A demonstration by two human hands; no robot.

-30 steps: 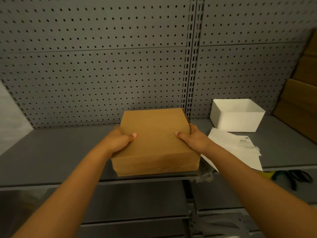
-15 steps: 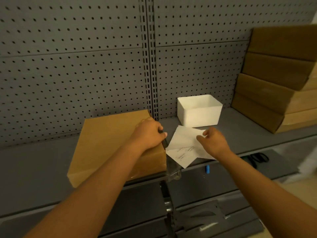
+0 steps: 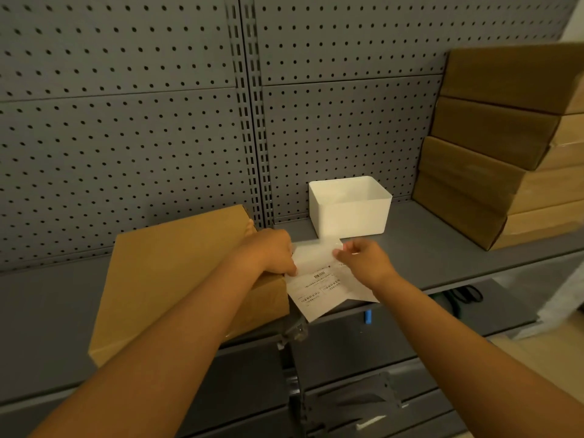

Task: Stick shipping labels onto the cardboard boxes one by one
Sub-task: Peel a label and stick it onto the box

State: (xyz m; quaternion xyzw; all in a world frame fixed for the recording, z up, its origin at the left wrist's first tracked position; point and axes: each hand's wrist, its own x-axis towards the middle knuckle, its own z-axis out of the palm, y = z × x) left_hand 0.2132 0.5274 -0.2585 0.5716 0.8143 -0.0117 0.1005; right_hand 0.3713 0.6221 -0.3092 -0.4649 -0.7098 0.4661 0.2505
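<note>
A flat brown cardboard box [image 3: 177,279] lies on the grey shelf [image 3: 442,260], at the left. Right beside it lies a small pile of white shipping labels [image 3: 319,292] with printed text and barcodes, hanging a little over the shelf's front edge. My left hand [image 3: 268,252] rests over the box's right edge and pinches the left side of the top label. My right hand [image 3: 363,260] pinches that label's upper right corner between thumb and fingers, lifting it slightly. The box top shows no label.
A white open bin [image 3: 350,213] stands behind the labels against the pegboard. A stack of several cardboard boxes [image 3: 493,159] fills the shelf's right end. On the lower shelf lie scissors [image 3: 464,294] and a small blue object [image 3: 368,317].
Both hands let go of the box sides. The right hand went to the labels first, then the left hand joined it at the pile. The view swung right.
</note>
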